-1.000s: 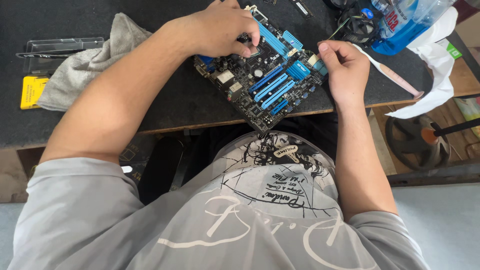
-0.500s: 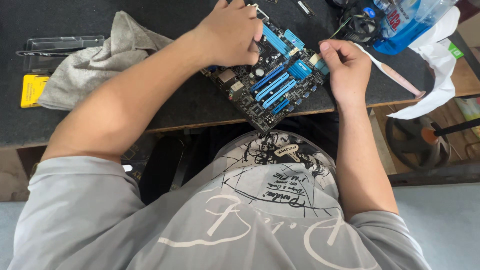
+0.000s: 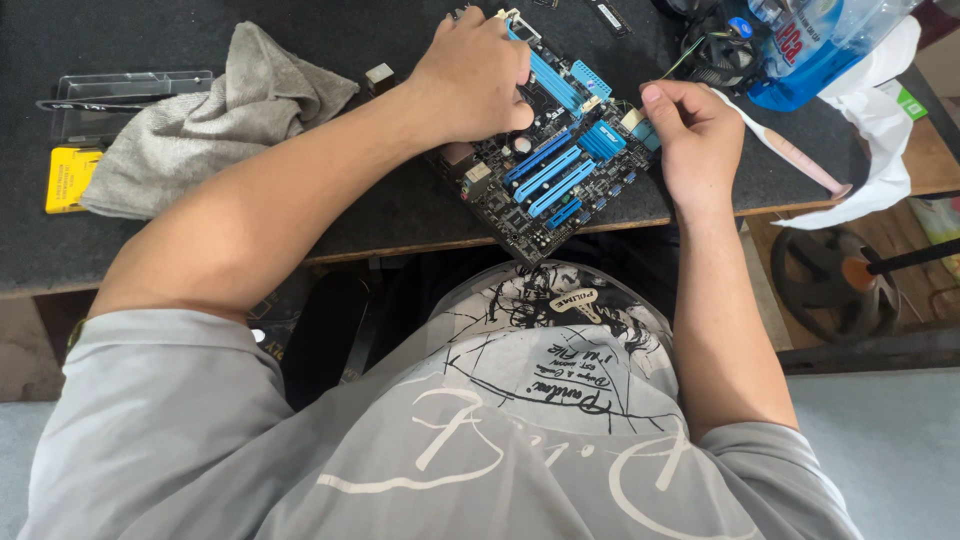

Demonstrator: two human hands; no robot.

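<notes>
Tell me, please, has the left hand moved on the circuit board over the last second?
Yes. The left hand slid away from the grey cloth, across the circuit board, toward the right hand.

left hand (image 3: 470, 75) on motherboard (image 3: 555, 170) | right hand (image 3: 695, 140) at its edge | grey cloth (image 3: 215, 120) nearby

A dark, felt-like mat (image 3: 250, 25) covers the wooden table (image 3: 930, 165), whose bare brown edge shows only at the right and along the near side. A black circuit board with blue slots (image 3: 560, 175) lies on the mat at a slant, one corner jutting past the table's near edge. Left of it a crumpled grey cloth (image 3: 215, 115) rests on the mat, touching a clear plastic tray (image 3: 115, 95); just below the tray lies a flat yellow object (image 3: 70, 180). At the far right stand a cooling fan (image 3: 722, 50) and what seems to be a blue plastic bottle (image 3: 810, 55), with a white plastic bag (image 3: 880, 130) draped over the table edge.
</notes>
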